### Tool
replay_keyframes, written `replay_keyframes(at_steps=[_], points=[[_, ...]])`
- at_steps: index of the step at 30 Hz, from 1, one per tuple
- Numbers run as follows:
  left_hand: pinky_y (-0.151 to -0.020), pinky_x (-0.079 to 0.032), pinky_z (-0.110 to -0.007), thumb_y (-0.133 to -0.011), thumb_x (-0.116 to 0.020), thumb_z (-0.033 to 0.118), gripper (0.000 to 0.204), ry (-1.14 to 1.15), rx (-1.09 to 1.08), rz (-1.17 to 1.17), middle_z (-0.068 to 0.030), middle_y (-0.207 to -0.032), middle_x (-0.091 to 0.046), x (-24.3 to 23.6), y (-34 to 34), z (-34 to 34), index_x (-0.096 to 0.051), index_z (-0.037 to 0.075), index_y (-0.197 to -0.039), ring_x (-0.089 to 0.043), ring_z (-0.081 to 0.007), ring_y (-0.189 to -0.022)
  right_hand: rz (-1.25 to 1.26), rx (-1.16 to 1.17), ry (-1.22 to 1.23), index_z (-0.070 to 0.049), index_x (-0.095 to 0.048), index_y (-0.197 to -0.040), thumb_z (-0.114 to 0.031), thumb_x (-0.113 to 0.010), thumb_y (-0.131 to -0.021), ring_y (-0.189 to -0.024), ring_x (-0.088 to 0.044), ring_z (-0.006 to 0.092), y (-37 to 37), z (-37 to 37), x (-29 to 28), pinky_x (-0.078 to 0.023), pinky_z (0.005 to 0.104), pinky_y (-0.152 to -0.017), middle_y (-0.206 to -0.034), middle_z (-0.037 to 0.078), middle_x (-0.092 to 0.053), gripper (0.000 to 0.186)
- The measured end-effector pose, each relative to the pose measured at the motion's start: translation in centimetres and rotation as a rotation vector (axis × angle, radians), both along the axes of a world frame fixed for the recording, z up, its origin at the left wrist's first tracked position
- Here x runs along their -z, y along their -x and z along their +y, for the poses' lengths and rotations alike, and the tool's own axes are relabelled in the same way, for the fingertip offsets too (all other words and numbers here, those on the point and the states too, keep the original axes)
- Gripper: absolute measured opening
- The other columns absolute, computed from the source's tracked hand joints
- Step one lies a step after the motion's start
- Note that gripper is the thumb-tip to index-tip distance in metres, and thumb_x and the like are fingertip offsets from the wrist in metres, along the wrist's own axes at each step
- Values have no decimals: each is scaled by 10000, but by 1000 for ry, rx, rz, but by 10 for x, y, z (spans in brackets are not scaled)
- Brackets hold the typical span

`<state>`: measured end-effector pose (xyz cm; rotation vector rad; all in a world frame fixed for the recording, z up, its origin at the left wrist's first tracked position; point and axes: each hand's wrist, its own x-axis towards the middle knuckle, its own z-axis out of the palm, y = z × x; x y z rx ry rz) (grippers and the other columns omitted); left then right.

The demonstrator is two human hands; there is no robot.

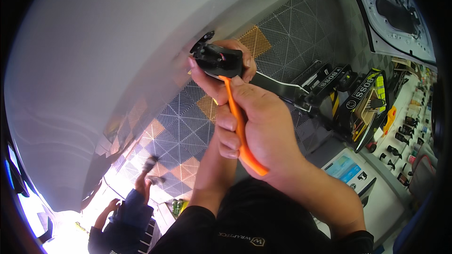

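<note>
My left hand point(207, 79) grips a black plastic housing point(218, 63) with a small reddish detail, at the lower edge of a grey car body panel point(94, 28); fingers wrap round its right side. A smaller black piece point(205, 39) sits at the housing's upper left, against the panel. My right hand point(256, 122) is closed round a long orange plastic pry tool point(249, 155). The tool's tip touches the housing's lower edge, beside my thumb. Whether the housing is attached to the panel I cannot tell.
A patterned tile floor point(176, 117) lies below. At right are a car door point(391, 11), black equipment point(358, 103), a grey machine with a screen point(343, 169) and a shelf of bottles point(400, 136). Another person point(122, 221) is at lower left, in dark clothes.
</note>
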<state>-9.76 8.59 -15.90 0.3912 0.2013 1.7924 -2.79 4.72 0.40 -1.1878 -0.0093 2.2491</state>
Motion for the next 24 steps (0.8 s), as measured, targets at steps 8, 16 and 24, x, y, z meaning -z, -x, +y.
replay_keyframes(at_steps=[8,16,24], points=[[-508,-421,-327,-958,-353,784,933,-208,151,-6,-208,-964,-577,21,15,1,-575,-85,-1216,-537,-226,-585,219,-86,77,-97,-576,-1021,-317,-455,-1088,-503,-486,121,-21,14,6,-410,280,-467,-701,8,-520,260],[-460,-420,-358,-942,-334,815,948,106,-45,-196,-221,-831,-584,11,-3,-7,-604,-64,-1173,-516,-250,-506,67,-21,-171,-86,-532,-986,-296,-454,-1115,-528,-482,98,-2,-13,21,-427,262,-496,-712,4,-534,258],[-476,-432,-388,-957,-353,782,899,-165,51,-66,-234,-875,-615,20,2,7,-631,-41,-1190,-528,-267,-517,-37,68,-248,-66,-543,-987,-260,-471,-1111,-532,-468,85,11,-21,31,-417,241,-504,-732,7,-553,241]])
